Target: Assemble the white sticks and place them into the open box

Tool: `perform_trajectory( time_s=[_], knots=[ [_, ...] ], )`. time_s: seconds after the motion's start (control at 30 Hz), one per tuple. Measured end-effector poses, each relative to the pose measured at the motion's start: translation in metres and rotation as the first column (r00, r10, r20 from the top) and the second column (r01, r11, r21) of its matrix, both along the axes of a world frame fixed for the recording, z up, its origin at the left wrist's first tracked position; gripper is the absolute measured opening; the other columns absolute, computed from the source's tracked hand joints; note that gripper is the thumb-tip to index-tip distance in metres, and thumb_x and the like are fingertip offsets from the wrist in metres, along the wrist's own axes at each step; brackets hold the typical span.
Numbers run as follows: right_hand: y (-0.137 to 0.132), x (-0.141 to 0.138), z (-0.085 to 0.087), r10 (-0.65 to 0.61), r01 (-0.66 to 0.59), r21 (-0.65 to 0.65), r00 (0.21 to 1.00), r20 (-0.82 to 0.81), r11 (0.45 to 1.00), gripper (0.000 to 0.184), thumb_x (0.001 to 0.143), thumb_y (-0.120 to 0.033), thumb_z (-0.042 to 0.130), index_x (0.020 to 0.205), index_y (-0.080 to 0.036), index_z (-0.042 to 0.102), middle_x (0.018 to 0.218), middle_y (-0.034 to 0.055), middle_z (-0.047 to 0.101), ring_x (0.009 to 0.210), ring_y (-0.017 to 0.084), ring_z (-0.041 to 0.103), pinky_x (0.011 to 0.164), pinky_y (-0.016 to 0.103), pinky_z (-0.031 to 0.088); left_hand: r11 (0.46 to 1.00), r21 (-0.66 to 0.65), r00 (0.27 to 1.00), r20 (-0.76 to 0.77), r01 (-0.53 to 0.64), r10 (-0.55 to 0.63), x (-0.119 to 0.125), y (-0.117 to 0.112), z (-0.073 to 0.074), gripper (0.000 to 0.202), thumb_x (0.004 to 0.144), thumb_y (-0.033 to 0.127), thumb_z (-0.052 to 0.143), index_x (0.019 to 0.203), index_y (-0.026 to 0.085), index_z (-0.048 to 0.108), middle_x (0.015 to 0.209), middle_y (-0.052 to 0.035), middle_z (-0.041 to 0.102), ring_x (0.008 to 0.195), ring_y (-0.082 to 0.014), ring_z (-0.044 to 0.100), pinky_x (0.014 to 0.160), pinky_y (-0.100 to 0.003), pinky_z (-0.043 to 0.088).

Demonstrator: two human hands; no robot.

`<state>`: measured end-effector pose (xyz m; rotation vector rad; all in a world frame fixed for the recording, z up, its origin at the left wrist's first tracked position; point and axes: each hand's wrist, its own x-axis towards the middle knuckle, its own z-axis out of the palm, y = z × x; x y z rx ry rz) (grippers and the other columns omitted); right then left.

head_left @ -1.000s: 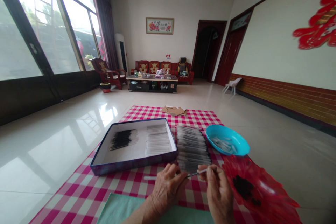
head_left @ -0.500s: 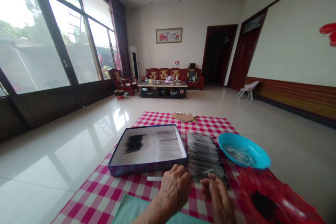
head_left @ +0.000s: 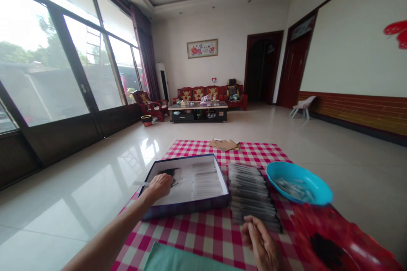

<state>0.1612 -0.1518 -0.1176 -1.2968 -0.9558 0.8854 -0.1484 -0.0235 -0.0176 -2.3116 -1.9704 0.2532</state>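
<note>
My left hand (head_left: 161, 186) is closed over the left part of a shallow blue box (head_left: 184, 208) with a white inside. A pale translucent tube (head_left: 140, 183) sticks out of it to the left. Its fingertips are at a pile of thin black sticks (head_left: 171, 172); whether they touch one is hidden. Several clear tubes (head_left: 206, 180) lie in a row on the box's right side. My right hand (head_left: 262, 241) is curled, thumb against fingers, just in front of a stack of clear, dark-ended pen-like tubes (head_left: 251, 194). Anything inside its grip is hidden.
A blue bowl (head_left: 321, 188) of small clear pieces stands right of the stack. Before it lies a red plastic bag (head_left: 349, 237) with black contents. Cardboard pieces (head_left: 225, 145) sit at the far end of the checked cloth (head_left: 203, 237). A green cloth (head_left: 184, 258) lies nearest me.
My left hand has moved left and away from me, from beside my right hand to over the box, carrying the pale tube. My right hand stays near the stack; the white piece at its fingertips no longer shows.
</note>
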Motion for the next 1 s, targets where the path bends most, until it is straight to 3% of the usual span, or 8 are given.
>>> perform_trajectory(
  time_s=[0.17,0.47,0.57,0.77,0.9,1.0],
  knots=[
    [0.001,0.0,-0.003,0.0,0.0,0.014,1.0,0.009,1.0,0.044,0.068,-0.062,0.057,0.087,-0.023,0.065,0.067,0.0023,0.069,0.061,0.023,0.067,0.058,0.03,0.056,0.998,-0.057,0.999,-0.035,0.016,-0.018,-0.011,-0.003,-0.013,0.026,0.077,0.011,0.043,0.081,0.015,0.068,0.089,-0.0122,0.069,0.088,-0.0238,0.064,0.073,-0.03,0.046],
    [-0.004,-0.01,0.007,-0.1,0.1,0.052,0.995,0.001,0.994,0.037,0.07,-0.058,0.057,0.082,-0.024,0.067,0.064,0.002,0.068,0.059,0.022,0.064,0.054,0.029,0.054,0.997,-0.076,0.997,-0.076,0.024,-0.029,-0.012,0.003,-0.005,0.024,0.082,0.009,0.043,0.082,0.011,0.067,0.092,-0.0156,0.068,0.088,-0.024,0.064,0.075,-0.034,0.046],
    [-0.004,-0.01,0.009,-0.074,0.074,0.05,0.997,0.004,0.996,0.04,0.069,-0.06,0.057,0.08,-0.023,0.067,0.062,0.0022,0.067,0.058,0.022,0.064,0.054,0.03,0.055,0.998,-0.068,0.996,-0.083,0.01,-0.016,-0.011,0.003,-0.006,0.023,0.086,0.013,0.043,0.086,0.011,0.066,0.092,-0.0126,0.068,0.088,-0.0213,0.063,0.077,-0.035,0.046],
    [-0.004,-0.007,0.009,-0.055,0.054,0.056,0.998,0.011,0.997,0.04,0.072,-0.061,0.055,0.081,-0.023,0.066,0.061,0.0013,0.066,0.058,0.021,0.064,0.053,0.027,0.054,0.999,-0.046,0.997,-0.083,-0.009,0.005,-0.012,0.002,-0.004,0.029,0.081,0.008,0.038,0.083,0.012,0.066,0.09,-0.0149,0.068,0.087,-0.0243,0.063,0.072,-0.031,0.044],
    [-0.005,-0.005,0.008,-0.002,-0.001,0.067,0.999,0.05,0.998,0.037,0.075,-0.059,0.053,0.083,-0.024,0.065,0.063,0.0011,0.066,0.059,0.022,0.064,0.054,0.028,0.054,0.999,-0.005,0.997,-0.074,0.037,-0.038,0.002,-0.003,0.008,0.03,0.083,0.01,0.035,0.083,0.013,0.065,0.085,-0.0131,0.067,0.082,-0.0238,0.063,0.07,-0.031,0.043],
    [-0.005,-0.007,0.009,-0.056,0.046,0.11,0.994,0.095,0.993,0.033,0.075,-0.056,0.053,0.081,-0.025,0.065,0.061,0.0014,0.066,0.056,0.023,0.063,0.051,0.031,0.053,0.991,0.059,0.992,-0.044,0.121,-0.118,0.035,-0.024,0.019,0.031,0.086,0.011,0.032,0.094,0.015,0.061,0.091,-0.0113,0.064,0.082,-0.0221,0.061,0.07,-0.03,0.043]
  ],
)
